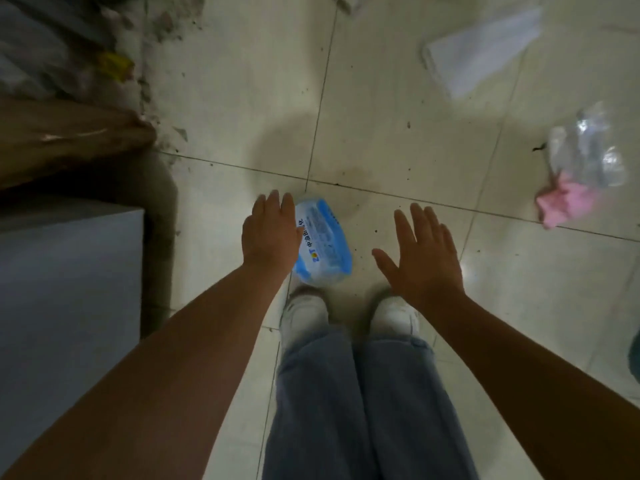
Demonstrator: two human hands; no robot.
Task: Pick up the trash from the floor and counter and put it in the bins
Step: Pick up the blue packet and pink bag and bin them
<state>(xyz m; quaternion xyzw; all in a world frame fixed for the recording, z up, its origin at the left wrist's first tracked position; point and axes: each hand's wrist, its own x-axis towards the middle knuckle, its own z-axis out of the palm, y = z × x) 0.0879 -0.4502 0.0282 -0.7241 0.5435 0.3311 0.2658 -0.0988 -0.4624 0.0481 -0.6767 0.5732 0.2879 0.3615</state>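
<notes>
A blue and white plastic packet (325, 240) with printed text lies on the tiled floor just ahead of my white shoes. My left hand (268, 232) reaches down with fingers apart, overlapping the packet's left edge; I cannot tell whether it touches the packet. My right hand (422, 254) hovers to the right of the packet, palm down, fingers spread, holding nothing. More trash lies on the floor at the right: a white sheet of paper (483, 51), a crumpled clear plastic bag (588, 147) and a pink crumpled piece (564, 202) below the bag.
A grey box-like surface (69, 271) stands close on my left. Behind it lies a brown cardboard piece (62, 140), with grey bags and a yellow scrap (116, 65) in the dirty far-left corner. No bin is in view.
</notes>
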